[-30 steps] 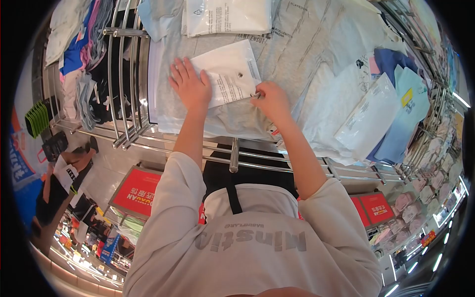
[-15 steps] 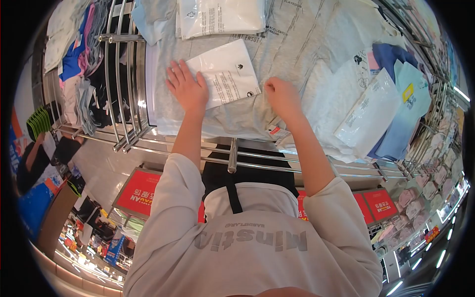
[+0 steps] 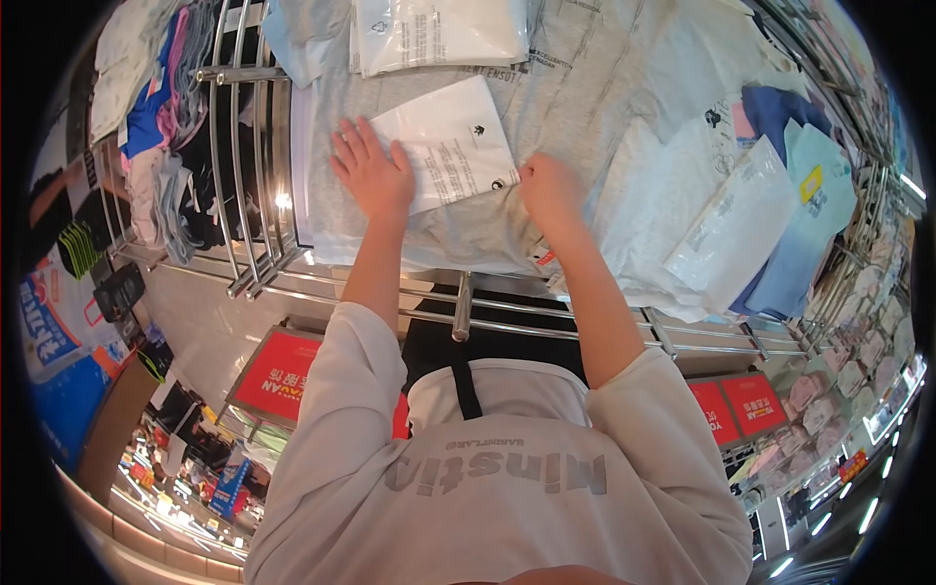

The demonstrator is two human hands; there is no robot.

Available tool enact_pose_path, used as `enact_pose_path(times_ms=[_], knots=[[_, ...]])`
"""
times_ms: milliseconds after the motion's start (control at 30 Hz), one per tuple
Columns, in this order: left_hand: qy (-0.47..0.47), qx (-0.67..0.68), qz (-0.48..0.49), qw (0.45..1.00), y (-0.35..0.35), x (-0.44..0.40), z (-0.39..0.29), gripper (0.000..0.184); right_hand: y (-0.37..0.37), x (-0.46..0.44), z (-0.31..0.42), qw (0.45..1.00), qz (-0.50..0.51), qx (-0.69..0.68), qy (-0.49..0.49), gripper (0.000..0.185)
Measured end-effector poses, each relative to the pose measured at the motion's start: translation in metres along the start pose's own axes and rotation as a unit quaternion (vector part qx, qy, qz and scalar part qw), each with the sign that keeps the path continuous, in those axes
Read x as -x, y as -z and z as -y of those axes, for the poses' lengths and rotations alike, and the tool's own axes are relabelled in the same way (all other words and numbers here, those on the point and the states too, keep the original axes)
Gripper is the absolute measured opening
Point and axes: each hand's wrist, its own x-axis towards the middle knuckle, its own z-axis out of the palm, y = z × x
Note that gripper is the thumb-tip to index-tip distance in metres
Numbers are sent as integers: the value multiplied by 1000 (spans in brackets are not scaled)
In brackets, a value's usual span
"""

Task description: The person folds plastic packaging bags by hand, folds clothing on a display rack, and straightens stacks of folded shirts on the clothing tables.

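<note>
A white plastic garment bag (image 3: 458, 141) with small printed text lies tilted on a grey T-shirt (image 3: 575, 93). My left hand (image 3: 375, 175) rests flat on the bag's left end, its fingers spread. At the opposite end, my right hand (image 3: 553, 198) is closed, its fingertips pinched at the bag's lower right corner. A red and white tag (image 3: 543, 255) shows partly below my right wrist. Another white plastic-packed garment (image 3: 439, 34) lies just beyond the bag.
The clothes lie on a metal-railed rack (image 3: 463, 307). To the right are a clear-packed white garment (image 3: 726, 210) and a blue-green garment (image 3: 819, 185). Folded clothes (image 3: 161, 117) are stacked at left. Red signs (image 3: 278, 366) stand below the rails.
My right hand has moved slightly left, from just beside the bag to its lower right corner. My left hand stays flat on the bag. At far left, a person has shifted.
</note>
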Motion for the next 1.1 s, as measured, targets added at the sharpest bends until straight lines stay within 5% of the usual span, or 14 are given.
enact_pose_path(times_ms=[133,200,333,767,867,933,1033,1100], knots=[[4,3,-1,1000,0,0,0,68,22,11,27,995,-94,-42,-5,22],[2,1,-3,1000,-2,0,0,68,-10,15,33,964,-155,-132,173,30],[5,18,-6,1000,-4,-1,1,68,-72,4,77,886,-56,-159,432,68],[5,-3,-4,1000,1,-1,-1,68,-58,-27,36,914,-222,-235,244,75],[5,-7,-9,1000,0,-1,1,68,-71,-11,46,905,-167,-185,344,79],[5,-23,0,1000,3,-1,-8,68,-86,7,86,859,-7,-256,443,76],[-7,-45,-4,999,17,0,-12,69,-95,15,132,837,-42,-159,521,71],[-23,-45,-33,998,8,3,-7,70,-87,-1,144,863,-48,-130,486,75]])
